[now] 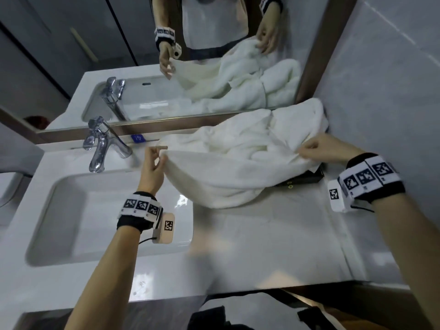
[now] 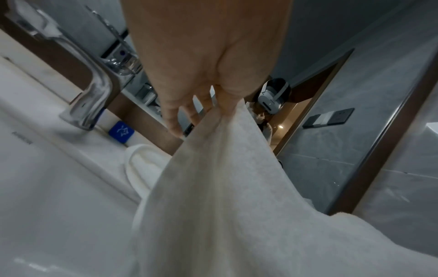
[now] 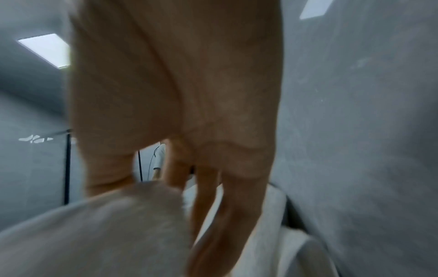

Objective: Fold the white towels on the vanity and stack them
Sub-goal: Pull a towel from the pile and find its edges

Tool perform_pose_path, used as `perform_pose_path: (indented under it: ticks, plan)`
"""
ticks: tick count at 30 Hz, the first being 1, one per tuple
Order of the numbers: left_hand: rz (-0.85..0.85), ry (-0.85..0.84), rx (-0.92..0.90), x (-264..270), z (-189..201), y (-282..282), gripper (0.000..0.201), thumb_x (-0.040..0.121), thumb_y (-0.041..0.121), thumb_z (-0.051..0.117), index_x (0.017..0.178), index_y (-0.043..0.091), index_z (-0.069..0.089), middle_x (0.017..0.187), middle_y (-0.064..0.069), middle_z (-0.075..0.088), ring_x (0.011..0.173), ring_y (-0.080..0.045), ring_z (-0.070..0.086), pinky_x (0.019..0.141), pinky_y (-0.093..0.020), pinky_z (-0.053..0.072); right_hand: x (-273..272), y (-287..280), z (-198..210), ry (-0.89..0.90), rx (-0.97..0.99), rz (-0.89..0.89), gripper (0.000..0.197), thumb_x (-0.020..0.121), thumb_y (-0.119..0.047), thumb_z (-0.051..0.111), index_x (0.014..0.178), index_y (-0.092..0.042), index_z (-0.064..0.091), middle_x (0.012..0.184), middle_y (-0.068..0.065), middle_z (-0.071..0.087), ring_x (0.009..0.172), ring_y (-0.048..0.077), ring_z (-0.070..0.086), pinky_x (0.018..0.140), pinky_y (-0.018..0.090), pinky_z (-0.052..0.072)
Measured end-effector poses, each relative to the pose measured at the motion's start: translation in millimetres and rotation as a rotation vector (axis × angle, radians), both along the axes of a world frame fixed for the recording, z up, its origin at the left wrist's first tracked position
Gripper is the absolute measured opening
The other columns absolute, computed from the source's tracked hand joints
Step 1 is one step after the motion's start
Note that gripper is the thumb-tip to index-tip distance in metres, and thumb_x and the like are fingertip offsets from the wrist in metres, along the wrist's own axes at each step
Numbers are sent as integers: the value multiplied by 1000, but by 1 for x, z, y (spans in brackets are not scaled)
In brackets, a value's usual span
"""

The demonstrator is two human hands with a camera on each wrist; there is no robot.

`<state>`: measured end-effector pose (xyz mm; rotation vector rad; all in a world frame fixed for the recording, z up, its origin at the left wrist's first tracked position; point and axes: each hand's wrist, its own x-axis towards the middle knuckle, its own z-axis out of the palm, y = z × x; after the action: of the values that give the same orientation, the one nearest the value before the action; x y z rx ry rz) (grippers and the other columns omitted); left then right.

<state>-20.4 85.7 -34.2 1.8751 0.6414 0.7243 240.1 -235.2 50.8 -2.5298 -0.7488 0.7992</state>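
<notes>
1. My left hand (image 1: 152, 163) pinches one corner of the white towel (image 1: 228, 177), thumb against fingers, just right of the tap (image 1: 100, 144).
2. My right hand (image 1: 316, 148) pinches the opposite edge near the wall.
3. The towel hangs stretched between them, its lower part sagging onto the worktop (image 1: 273, 239).
4. More crumpled towels (image 1: 273, 129) lie heaped behind against the mirror (image 1: 71, 67).
5. The sink basin (image 1: 71, 210) holds nothing I can see.

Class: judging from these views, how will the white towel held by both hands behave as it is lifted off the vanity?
Probably floppy: the towel sags between the left hand and right hand. Likely grippy, since pinches hold it.
</notes>
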Motion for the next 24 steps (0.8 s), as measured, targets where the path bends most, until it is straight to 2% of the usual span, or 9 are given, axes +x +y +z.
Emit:
perform_pose_path:
  ticks: [2, 5, 8, 11, 12, 15, 18, 22, 24]
  plan:
    - [24, -6, -16, -2, -6, 0, 22, 98, 12, 43, 88, 32, 41, 86, 13, 48, 76, 13, 50, 69, -5, 42, -9, 1, -11, 163, -7, 102, 26, 87, -36, 61, 66, -21, 67, 71, -7, 62, 74, 13, 55, 68, 25, 41]
    - [-8, 14, -98, -3, -8, 1, 22, 99, 18, 42, 85, 35, 40, 79, 6, 48, 69, 3, 48, 63, -14, 40, -20, 8, -26, 295, 90, 63, 51, 89, -51, 50, 88, -5, 73, 93, 2, 72, 94, 17, 64, 84, 32, 50]
    - [-47, 40, -124, -5, -8, 1, 21, 98, 20, 42, 85, 35, 40, 79, 2, 46, 71, -9, 41, 63, -25, 34, -30, 14, -35, 459, 204, -67, 61, 95, -53, 37, 79, -10, 76, 94, 3, 74, 101, 19, 64, 86, 35, 52]
    - [-41, 63, -150, -12, -12, -1, 22, 98, 20, 42, 85, 38, 44, 85, -4, 50, 77, -14, 44, 67, -28, 36, -28, 18, -46, 219, 264, -108, 25, 91, -37, 56, 88, -13, 63, 102, 8, 66, 101, 27, 62, 90, 44, 53]
    - [-32, 70, -159, -14, -14, -1, 22, 98, 19, 42, 85, 37, 45, 86, -4, 51, 79, -15, 45, 69, -29, 37, -28, 20, -49, 126, 240, -101, 22, 87, -34, 62, 96, -14, 58, 105, 6, 62, 101, 25, 60, 90, 42, 52]
    - [-7, 93, -169, -23, -17, -1, 19, 99, 16, 42, 87, 30, 45, 87, -3, 53, 82, -18, 47, 73, -33, 37, -32, 30, -56, 59, 135, -25, 46, 78, -35, 72, 113, -14, 52, 108, -2, 56, 99, 17, 54, 83, 30, 44]
    - [31, 104, -178, -28, -17, -1, 18, 99, 15, 42, 88, 29, 45, 87, -4, 52, 83, -18, 46, 73, -33, 36, -40, 42, -65, -8, 135, -26, 39, 81, -30, 70, 109, -7, 55, 104, 5, 59, 92, 19, 53, 76, 27, 39]
    - [84, 75, -158, -32, -12, 3, 7, 99, 12, 42, 97, 17, 47, 86, 6, 52, 82, -10, 46, 74, -25, 37, -35, 40, -64, 34, 226, -144, 24, 87, -28, 64, 96, -8, 55, 95, 13, 61, 91, 27, 58, 77, 37, 45]
    - [159, 34, -205, -37, -7, 11, 9, 98, 14, 42, 95, 16, 49, 86, 7, 52, 83, -11, 46, 73, -25, 38, -26, 31, -50, 96, 366, -292, 26, 88, -26, 64, 102, -5, 56, 101, 17, 61, 96, 30, 58, 85, 43, 48]
